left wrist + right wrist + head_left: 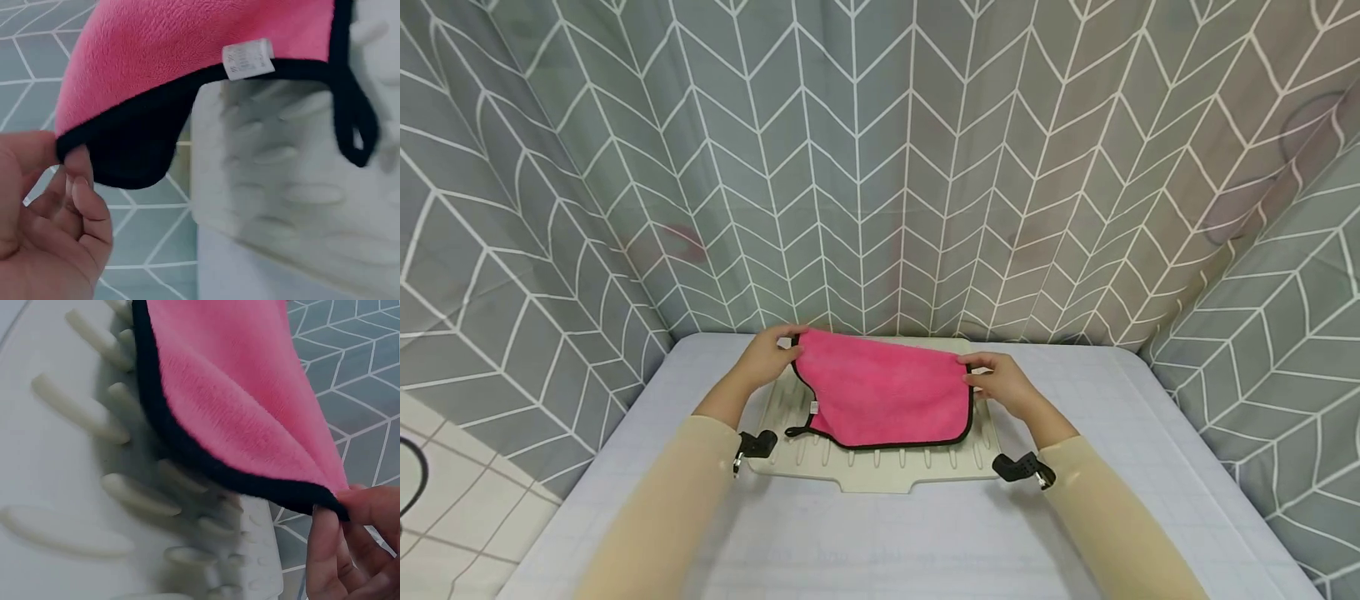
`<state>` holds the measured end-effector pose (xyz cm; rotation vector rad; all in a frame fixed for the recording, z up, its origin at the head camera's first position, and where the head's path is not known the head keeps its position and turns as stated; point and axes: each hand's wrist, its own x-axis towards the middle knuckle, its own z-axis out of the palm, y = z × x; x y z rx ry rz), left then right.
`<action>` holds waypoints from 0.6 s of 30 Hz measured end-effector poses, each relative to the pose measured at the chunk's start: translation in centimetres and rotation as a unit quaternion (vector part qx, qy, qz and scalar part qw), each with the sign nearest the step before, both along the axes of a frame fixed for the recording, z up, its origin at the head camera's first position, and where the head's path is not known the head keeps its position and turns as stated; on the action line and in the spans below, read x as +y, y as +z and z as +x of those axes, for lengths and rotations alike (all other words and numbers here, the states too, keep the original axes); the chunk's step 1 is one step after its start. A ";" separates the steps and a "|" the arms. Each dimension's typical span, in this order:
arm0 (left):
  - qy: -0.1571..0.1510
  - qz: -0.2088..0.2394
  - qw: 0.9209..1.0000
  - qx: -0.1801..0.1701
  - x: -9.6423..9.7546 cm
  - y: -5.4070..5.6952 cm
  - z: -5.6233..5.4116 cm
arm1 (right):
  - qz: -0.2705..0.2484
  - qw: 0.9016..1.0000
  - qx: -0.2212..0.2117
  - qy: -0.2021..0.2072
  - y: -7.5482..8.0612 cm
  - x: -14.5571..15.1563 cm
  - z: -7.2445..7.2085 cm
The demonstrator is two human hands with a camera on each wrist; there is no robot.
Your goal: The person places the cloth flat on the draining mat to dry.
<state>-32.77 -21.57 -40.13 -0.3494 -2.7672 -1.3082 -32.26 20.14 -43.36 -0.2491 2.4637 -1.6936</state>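
Observation:
A pink cloth (pixel 880 387) with black edging is folded over and spread between both hands, above a cream ridged board (pixel 876 477). My left hand (pixel 765 357) pinches its upper left corner between thumb and fingers. The upper right corner is pinched by my right hand (pixel 1000 383). In the left wrist view a white label (pixel 249 59) and a black hanging loop (pixel 356 128) show on the cloth's edge. The right wrist view has the edging (pixel 206 464) drawn taut to the right fingertips, with the board's raised ridges (pixel 140 494) beneath.
The board lies on a table with a pale cloth cover (pixel 865 542). Grey curtains (pixel 887 167) with white chevron lines stand right behind the table and along both sides. White floor tiles (pixel 460 492) show at the lower left.

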 end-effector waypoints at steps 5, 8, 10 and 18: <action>-0.068 0.031 0.996 -0.048 0.4 -2.2 0.4 | 0.014 1.000 -0.005 0.010 -1.2 0.1 -0.2; -0.110 0.035 0.989 -0.088 0.9 -3.8 1.0 | 0.028 0.999 -0.019 0.036 -1.8 0.2 0.1; -0.125 0.034 0.987 -0.094 1.2 -4.6 1.3 | 0.040 0.997 -0.025 0.053 -2.0 0.2 0.3; -0.096 0.053 0.992 -0.059 1.9 -5.5 2.4 | 0.067 0.993 -0.043 0.091 -1.8 0.4 1.2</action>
